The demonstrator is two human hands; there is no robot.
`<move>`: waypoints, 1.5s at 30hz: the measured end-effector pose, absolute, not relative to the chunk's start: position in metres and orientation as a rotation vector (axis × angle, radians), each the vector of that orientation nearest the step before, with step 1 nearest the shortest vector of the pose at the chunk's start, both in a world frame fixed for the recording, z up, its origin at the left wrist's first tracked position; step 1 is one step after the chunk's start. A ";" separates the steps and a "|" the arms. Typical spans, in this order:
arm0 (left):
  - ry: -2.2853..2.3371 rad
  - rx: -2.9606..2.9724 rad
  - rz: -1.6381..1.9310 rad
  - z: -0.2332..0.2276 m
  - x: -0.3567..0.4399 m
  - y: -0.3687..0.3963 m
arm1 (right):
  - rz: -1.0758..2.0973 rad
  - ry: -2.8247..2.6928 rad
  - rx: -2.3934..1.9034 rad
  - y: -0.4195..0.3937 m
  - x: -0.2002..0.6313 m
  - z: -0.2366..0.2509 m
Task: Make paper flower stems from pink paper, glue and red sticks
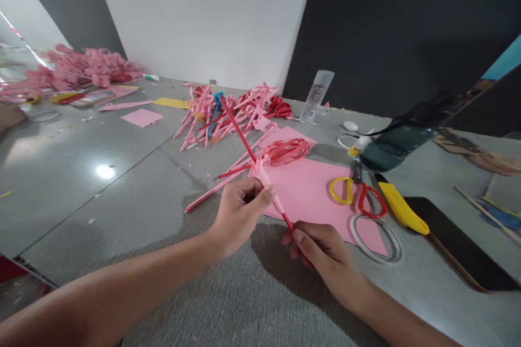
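1. My left hand (238, 209) pinches the pink paper wrap (268, 187) on the red stick (244, 138), thumb and fingers pressed together on it just above the counter (122, 190).
2. My right hand (325, 255) grips the stick's lower end, fingers curled shut around it, thumb on top. The stick slants up and away from me, over the pink paper sheet (309, 190).
3. I judge the stick very light, thin and fairly stiff, likely a rolled paper tube or straw that would kink if squeezed hard. It is best held low on the shaft and at the wrap, as now.
4. The wrap looks like soft matte paper, thin enough to tear or slip round the smoother shaft unless pinched firmly.
5. Just beyond the wrap lies a red looped paper bundle (287, 150), flimsy and easily crushed; I cannot tell whether it is joined to the stick.
6. Scissors (358, 195) with one yellow and one red handle loop rest on the sheet's right edge, a yellow utility knife (401, 207) just beside them, a clear tape ring (376, 238) near my right hand.
7. A heap of pink and red paper stems (228, 111) sits further back on the glossy grey counter.
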State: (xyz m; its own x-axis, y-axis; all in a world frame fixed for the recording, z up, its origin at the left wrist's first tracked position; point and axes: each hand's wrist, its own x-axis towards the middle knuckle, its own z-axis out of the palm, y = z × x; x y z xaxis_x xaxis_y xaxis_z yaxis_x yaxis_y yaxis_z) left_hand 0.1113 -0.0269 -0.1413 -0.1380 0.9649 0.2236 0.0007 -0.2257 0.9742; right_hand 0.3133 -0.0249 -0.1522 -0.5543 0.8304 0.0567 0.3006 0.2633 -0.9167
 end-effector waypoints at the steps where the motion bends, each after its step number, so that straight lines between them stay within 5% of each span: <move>1: 1.187 1.291 1.483 -0.142 0.111 -0.027 | 1.264 -2.005 -1.020 -0.025 0.313 -0.152; 37: 1.053 1.177 1.465 -0.146 0.111 -0.023 | 1.239 -1.923 -1.036 -0.024 0.312 -0.152; 45: 1.164 1.172 1.819 -0.152 0.106 -0.017 | 1.257 -1.905 -1.064 -0.024 0.313 -0.153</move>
